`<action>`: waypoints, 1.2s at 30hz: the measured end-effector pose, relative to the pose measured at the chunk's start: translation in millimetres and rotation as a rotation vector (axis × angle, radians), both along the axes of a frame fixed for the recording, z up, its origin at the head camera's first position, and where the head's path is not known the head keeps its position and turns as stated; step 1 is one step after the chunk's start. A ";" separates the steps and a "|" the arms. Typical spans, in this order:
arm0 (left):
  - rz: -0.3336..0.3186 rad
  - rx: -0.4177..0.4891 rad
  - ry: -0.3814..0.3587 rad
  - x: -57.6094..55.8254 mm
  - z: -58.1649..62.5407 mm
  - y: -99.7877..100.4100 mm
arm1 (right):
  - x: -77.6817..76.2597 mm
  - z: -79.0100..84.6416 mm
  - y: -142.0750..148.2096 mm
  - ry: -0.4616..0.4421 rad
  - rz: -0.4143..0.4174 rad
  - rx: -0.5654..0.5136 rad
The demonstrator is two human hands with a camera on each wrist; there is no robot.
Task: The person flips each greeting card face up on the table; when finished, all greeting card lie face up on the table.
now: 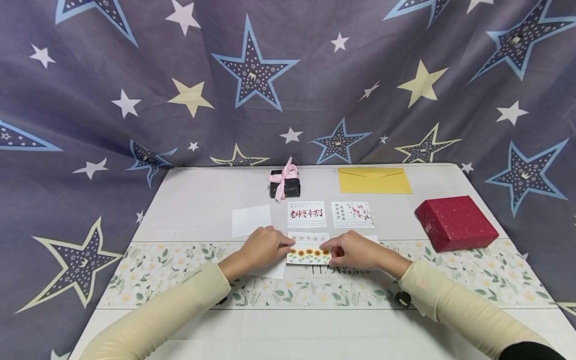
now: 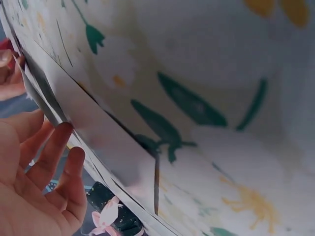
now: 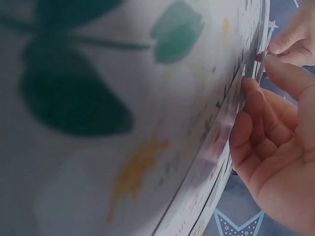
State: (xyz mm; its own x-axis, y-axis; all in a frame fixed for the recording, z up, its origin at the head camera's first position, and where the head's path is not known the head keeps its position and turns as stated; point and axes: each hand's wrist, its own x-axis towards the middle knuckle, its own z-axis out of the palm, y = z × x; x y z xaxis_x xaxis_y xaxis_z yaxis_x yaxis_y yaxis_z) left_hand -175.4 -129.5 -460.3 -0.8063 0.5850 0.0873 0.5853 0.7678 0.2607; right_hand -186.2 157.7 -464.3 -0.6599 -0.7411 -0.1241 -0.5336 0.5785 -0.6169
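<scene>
My left hand (image 1: 265, 246) and right hand (image 1: 355, 248) are at opposite sides of a sunflower greeting card (image 1: 308, 257) in the head view. Each pinches an edge of this card between thumb and fingers. Chinese characters run along its upper part, above a row of sunflowers. In the left wrist view, the left hand (image 2: 44, 182) has its outer fingers bent beside a pale card (image 2: 110, 140). The right wrist view has the right hand (image 3: 275, 142) with its lower fingers curled in. Partly under the left hand lies a white card (image 1: 272, 272); the right hand covers part of another white card (image 1: 372, 238).
Behind the hands lie a blank white card (image 1: 251, 221), a red-lettered card (image 1: 306, 215) and a blossom card (image 1: 353, 215). Farther back are a black gift box (image 1: 292, 189) with pink ribbon and a yellow envelope (image 1: 375, 182). A red box (image 1: 456, 223) stands at right.
</scene>
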 end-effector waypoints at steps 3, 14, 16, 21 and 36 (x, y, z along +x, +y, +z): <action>0.006 -0.031 0.018 0.9 -0.4 0.1 | 0.0 0.7 -0.5 0.002 0.002 0.002; 0.015 -0.152 0.089 5.3 1.0 2.0 | 0.9 2.3 -1.9 0.000 -0.005 0.029; 0.010 -0.165 0.092 6.3 0.6 1.9 | 1.1 2.2 -2.2 0.003 -0.004 0.037; 0.006 -0.188 0.098 8.1 -0.2 2.9 | 1.1 2.0 -3.2 0.013 -0.009 0.057; -0.003 -0.141 0.104 3.3 7.0 -7.4 | -4.2 12.7 -11.3 0.125 0.020 0.089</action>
State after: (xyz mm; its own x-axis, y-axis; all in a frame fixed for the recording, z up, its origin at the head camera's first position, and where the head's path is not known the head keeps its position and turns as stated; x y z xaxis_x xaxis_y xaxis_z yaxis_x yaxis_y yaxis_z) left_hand -172.0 -136.9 -453.3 -0.7952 0.6002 0.0867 0.6062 0.7904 0.0882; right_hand -190.3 146.4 -451.7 -0.6598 -0.7437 -0.1077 -0.6145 0.6165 -0.4922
